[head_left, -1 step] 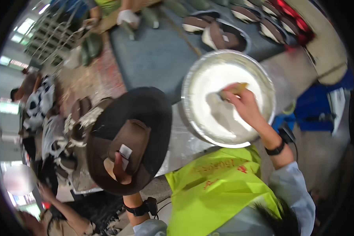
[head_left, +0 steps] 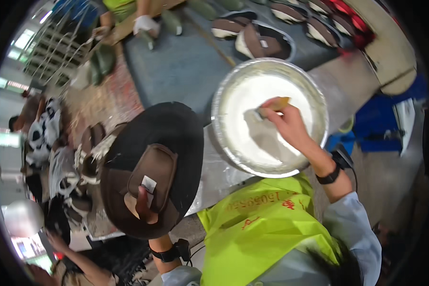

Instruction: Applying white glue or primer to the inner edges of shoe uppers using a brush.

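Observation:
My left hand (head_left: 147, 209) is closed on a large dark slipper (head_left: 186, 143). Its thumb presses on the brown upper (head_left: 155, 164), beside a white label; the other fingers are hidden underneath. My right hand (head_left: 290, 125) is over a round metal basin (head_left: 220, 136) of white liquid (head_left: 291, 90). Between its fingers is a small brush-like tool with a yellowish end (head_left: 282, 102); its lower end is at or just above the liquid, I cannot tell which.
Finished-looking brown and cream slippers (head_left: 260, 42) lie on the grey table (head_left: 162, 71) beyond the basin. A co-worker's gloved hand (head_left: 146, 25) holds a green shoe last (head_left: 149, 40) at the far edge. More slippers (head_left: 93, 136) are piled at the left, near other people.
The whole view has shifted a little, so things sit slightly further left. Both hands keep their holds, with the right still over the basin.

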The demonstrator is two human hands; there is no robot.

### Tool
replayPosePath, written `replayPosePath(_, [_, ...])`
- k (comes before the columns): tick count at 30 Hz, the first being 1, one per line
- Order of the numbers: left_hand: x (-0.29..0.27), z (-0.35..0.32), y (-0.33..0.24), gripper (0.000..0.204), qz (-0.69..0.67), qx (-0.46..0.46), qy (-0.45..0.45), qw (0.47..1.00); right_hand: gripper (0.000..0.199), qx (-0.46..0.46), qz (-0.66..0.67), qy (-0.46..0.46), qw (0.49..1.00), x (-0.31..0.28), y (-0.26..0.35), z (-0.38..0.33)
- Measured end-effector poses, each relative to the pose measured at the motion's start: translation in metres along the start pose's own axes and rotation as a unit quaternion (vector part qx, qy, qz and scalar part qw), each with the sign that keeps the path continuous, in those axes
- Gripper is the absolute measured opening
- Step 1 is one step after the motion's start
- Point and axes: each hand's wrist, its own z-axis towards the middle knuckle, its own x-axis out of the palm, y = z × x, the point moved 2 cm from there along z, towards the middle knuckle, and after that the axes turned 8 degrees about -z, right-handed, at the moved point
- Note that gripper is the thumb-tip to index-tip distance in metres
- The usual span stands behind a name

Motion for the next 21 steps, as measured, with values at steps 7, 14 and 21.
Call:
replayPosePath(7, [0.046, 0.029, 0.019, 0.032, 0.559, 0.295, 0.263, 0.729, 0.016, -0.007, -0.282, 0.022, 0.959, -0.015, -0.014, 0.003])
replayPosePath(14, [0.065, 0.069, 0.028, 0.026, 0.526, 0.120, 0.388, 0.747, 0.013, -0.023, 0.163, 0.082, 0.983, -0.017, 0.024, -0.001])
replayPosePath(21, [0.115, 0.062, 0.045, 0.018, 0.506, -0.177, 0.365, 0.761, 0.012, -0.149, 0.132, 0.098, 0.975, -0.002, 0.054, 0.004])
